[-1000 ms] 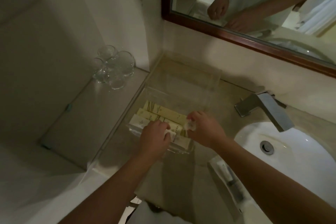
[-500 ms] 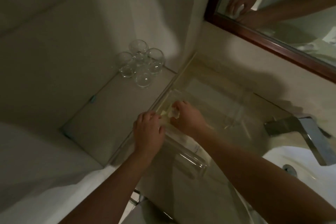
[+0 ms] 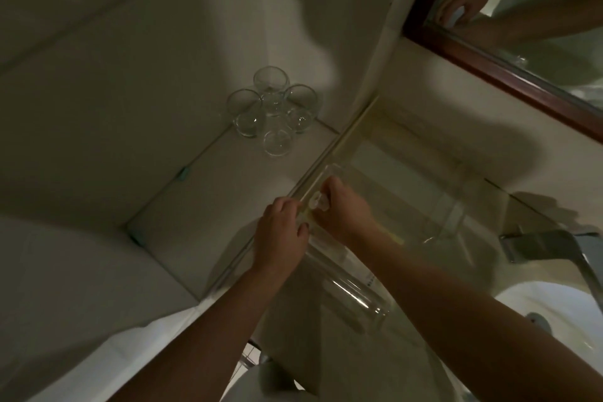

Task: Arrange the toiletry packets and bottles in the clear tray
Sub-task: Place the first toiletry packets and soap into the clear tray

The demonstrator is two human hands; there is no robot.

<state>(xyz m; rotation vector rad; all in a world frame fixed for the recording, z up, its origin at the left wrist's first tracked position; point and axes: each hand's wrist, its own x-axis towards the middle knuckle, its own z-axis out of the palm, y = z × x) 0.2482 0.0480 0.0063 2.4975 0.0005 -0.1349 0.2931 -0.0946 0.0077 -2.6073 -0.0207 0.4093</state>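
Observation:
The clear tray (image 3: 452, 215) lies on the beige counter between the wall and the sink. My right hand (image 3: 346, 210) reaches into its left end, closed on a small clear bottle (image 3: 318, 204) with a pale cap. My left hand (image 3: 282, 232) rests on the tray's near left rim, fingers curled over pale yellow toiletry packets (image 3: 305, 214), which both hands mostly hide. Whether it grips a packet is unclear. The tray's right half looks bare.
Several upturned drinking glasses (image 3: 272, 111) stand clustered on a lower tiled ledge to the left. A metal tap (image 3: 551, 246) and a white basin (image 3: 554, 313) are at the right. A wood-framed mirror (image 3: 496, 65) hangs above the counter.
The camera has swung left and down, so the tray sits further right in view. Both hands have shifted to the tray's left end; the right hand still holds the small bottle.

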